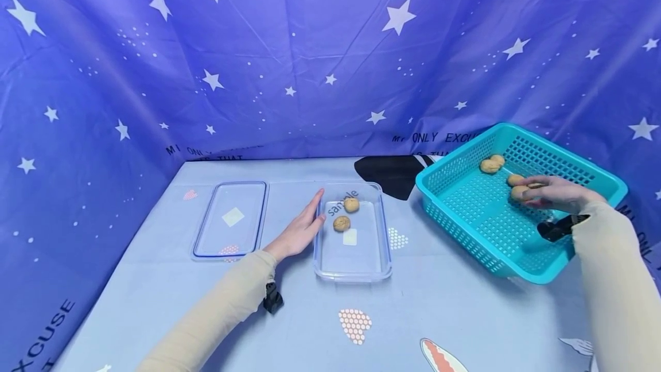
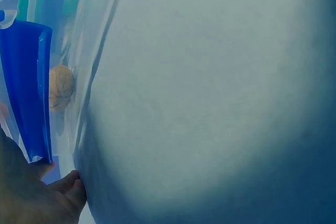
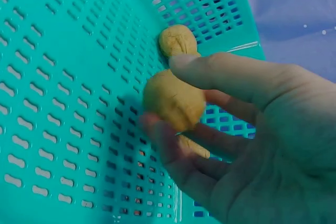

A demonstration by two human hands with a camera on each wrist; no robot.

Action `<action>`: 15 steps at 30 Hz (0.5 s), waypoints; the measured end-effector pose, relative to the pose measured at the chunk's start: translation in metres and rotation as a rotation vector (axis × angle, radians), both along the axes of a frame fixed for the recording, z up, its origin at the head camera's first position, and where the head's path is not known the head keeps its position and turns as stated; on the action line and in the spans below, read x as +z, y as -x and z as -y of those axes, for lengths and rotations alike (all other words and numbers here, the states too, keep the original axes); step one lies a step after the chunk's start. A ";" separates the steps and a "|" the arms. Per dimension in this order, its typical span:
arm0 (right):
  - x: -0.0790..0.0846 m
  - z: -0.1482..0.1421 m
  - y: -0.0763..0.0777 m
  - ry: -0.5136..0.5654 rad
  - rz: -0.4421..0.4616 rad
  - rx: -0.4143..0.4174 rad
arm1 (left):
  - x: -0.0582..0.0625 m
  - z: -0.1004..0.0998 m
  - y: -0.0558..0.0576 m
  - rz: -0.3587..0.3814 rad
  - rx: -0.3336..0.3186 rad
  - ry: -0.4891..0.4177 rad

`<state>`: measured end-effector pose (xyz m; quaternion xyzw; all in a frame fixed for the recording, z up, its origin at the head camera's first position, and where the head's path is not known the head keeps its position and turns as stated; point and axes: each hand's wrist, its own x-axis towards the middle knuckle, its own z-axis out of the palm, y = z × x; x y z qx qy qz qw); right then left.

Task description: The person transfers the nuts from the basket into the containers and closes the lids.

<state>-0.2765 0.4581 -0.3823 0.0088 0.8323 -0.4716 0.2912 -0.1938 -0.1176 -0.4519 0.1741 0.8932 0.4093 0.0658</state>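
Legibly, "sample" [image 1: 335,209] shows beside 2 boxed walnuts [image 1: 341,223].

On the table [image 1: 294,326] the lid [image 1: 227,237] lies left of the left hand [image 1: 299,232], the container [image 1: 361,254] with two walnuts [image 1: 341,223] inside stands against that hand's right, and farther right the right hand [image 1: 560,193] reaches into the basket [image 1: 485,220], a walnut [image 3: 176,100] in its grasp and a walnut pair [image 1: 489,166] beyond, to its left.
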 end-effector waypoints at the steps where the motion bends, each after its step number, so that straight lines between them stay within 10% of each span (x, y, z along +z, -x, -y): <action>1: 0.001 0.000 0.000 0.002 -0.024 -0.030 | 0.000 0.000 0.000 0.000 0.001 0.000; 15: 0.008 0.005 -0.003 -0.083 -0.258 -0.019 | 0.001 0.000 -0.002 0.007 0.005 0.005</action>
